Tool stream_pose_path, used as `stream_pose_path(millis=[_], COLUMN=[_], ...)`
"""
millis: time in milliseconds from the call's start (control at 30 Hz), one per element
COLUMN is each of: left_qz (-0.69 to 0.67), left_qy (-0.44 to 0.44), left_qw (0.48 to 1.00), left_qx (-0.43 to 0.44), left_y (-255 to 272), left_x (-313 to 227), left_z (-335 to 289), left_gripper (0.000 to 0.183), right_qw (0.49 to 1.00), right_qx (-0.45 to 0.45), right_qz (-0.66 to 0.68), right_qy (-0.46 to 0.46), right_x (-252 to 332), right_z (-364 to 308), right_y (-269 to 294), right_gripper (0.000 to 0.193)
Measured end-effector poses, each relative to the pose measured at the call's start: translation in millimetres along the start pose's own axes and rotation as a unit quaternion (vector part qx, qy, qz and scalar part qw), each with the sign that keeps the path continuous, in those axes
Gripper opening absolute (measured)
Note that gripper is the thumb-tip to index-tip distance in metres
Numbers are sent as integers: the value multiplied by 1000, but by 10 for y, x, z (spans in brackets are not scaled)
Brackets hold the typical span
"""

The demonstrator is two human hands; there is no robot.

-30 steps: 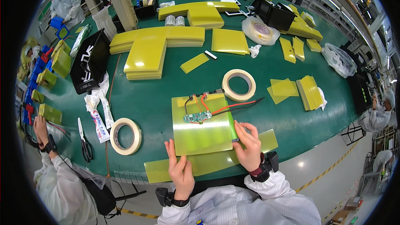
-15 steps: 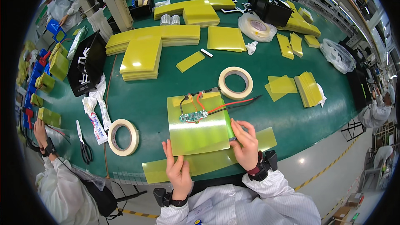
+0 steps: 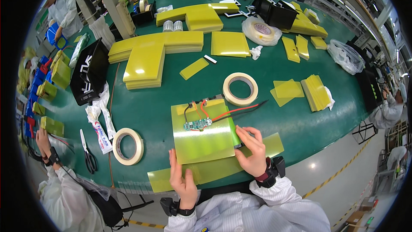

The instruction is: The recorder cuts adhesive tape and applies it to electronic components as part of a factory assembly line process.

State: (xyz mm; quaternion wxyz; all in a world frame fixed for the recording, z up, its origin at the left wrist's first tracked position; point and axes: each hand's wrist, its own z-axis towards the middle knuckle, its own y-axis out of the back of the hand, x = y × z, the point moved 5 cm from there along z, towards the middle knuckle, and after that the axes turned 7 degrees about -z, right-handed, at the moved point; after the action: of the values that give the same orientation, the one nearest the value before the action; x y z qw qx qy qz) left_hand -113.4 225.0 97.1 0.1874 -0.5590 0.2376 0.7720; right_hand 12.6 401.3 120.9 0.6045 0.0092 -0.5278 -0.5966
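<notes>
A green-wrapped battery pack (image 3: pixel 234 134) lies near the table's front edge, mostly covered by a translucent yellow sheet (image 3: pixel 204 146). On top sits a small green circuit board (image 3: pixel 197 124) with red and black wires (image 3: pixel 238 111) trailing right. My left hand (image 3: pixel 183 185) is at the sheet's near left corner, fingers stretched along its edge and thumb apart. Against the pack's right side rest the extended fingers of my right hand (image 3: pixel 252 152), its thumb by the near corner. A long yellow strip (image 3: pixel 214 171) lies partly beneath, between my hands.
Tape rolls lie beyond the pack (image 3: pixel 240 89) and at left (image 3: pixel 128 146). Scissors (image 3: pixel 89 157) and a white tube (image 3: pixel 101 135) are further left, near a co-worker's hand (image 3: pixel 43 144). Yellow sheet stacks (image 3: pixel 143 66) fill the back; smaller sheets (image 3: pixel 315 92) lie right.
The view has shifted slightly. My left thumb and fingers have spread further apart at the sheet's corner, while my right hand stays at the pack's right side.
</notes>
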Motion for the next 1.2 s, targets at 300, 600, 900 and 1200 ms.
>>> stream_pose_path(millis=[300,600,900,1200], left_qz=[43,176,153,96], left_qy=[-14,-73,-65,-39], left_qw=[999,981,986,993], left_qx=[-6,21,-17,-61], left_y=[20,-112,-77,-33], left_x=[-124,-190,-180,-164], left_z=[-68,-57,88,137], left_gripper=[57,50,29,25], right_qw=[1000,998,997,998], right_qx=[23,9,-5,-2], right_qz=[-11,59,73,68], right_qy=[14,11,15,5], right_x=[104,31,30,25], right_z=[42,28,35,54], right_y=[80,78,79,69], right_gripper=[60,44,42,43])
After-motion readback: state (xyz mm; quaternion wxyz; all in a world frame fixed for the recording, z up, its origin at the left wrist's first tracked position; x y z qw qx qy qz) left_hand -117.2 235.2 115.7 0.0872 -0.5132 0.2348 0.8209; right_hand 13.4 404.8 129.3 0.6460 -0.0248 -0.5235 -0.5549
